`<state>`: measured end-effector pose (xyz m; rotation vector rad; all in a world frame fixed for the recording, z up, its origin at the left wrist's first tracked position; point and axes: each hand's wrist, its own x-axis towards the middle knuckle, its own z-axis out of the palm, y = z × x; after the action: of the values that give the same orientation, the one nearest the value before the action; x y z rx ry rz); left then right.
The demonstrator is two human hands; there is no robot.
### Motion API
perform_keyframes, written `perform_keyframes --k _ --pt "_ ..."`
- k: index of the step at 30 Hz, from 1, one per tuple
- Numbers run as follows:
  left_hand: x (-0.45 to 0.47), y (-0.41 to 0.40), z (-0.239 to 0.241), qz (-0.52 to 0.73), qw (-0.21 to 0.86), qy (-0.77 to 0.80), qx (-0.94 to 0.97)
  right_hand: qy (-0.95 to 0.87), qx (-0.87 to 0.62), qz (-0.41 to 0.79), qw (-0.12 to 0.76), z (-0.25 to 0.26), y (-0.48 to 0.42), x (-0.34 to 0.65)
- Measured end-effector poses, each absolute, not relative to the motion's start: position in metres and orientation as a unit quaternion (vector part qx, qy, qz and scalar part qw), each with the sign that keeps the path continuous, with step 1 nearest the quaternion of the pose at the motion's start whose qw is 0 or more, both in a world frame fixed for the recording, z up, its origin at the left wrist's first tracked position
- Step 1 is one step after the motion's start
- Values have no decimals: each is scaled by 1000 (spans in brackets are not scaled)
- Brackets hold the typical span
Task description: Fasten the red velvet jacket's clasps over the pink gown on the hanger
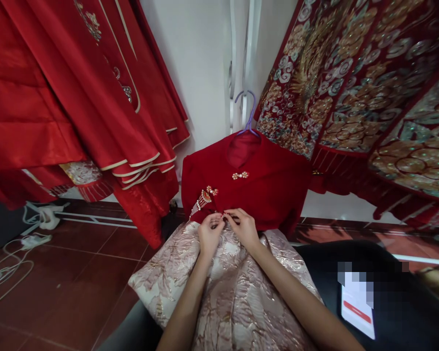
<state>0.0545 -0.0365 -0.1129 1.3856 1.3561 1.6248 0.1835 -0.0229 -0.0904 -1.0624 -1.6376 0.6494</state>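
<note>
Both left hand (209,233) and right hand (242,226) pinch red top (254,192) at lower edge; top hangs at twelve o'clock from them. Phone (356,321), four o'clock: screen writing too small to read.

Dark-red tiled floor (73,287); on it, looped white cord (32,266), power strip (36,240)

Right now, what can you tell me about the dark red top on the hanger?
The dark red top, velvety-looking, hangs from a purple hanger, front showing. Its neck opening reveals a smoother red lining. A beaded clasp sits below the neck; a tasselled ornament lies towards picture-left. Its lower edge meets pale brocade, where the left hand and right hand pinch together; what they hold is too small to tell.
</note>
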Motion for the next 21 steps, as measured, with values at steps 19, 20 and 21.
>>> perform_keyframes --k 19,20,21 --pt "43 -21 -100 512 166 536 651 -701 -448 239 500 -95 -16 183" --pt "44 -22 -100 519 158 535 648 -699 -452 246 497 -93 -17 184" --pt "44 -23 -99 528 147 539 640 -699 -456 254 489 -91 -17 185"
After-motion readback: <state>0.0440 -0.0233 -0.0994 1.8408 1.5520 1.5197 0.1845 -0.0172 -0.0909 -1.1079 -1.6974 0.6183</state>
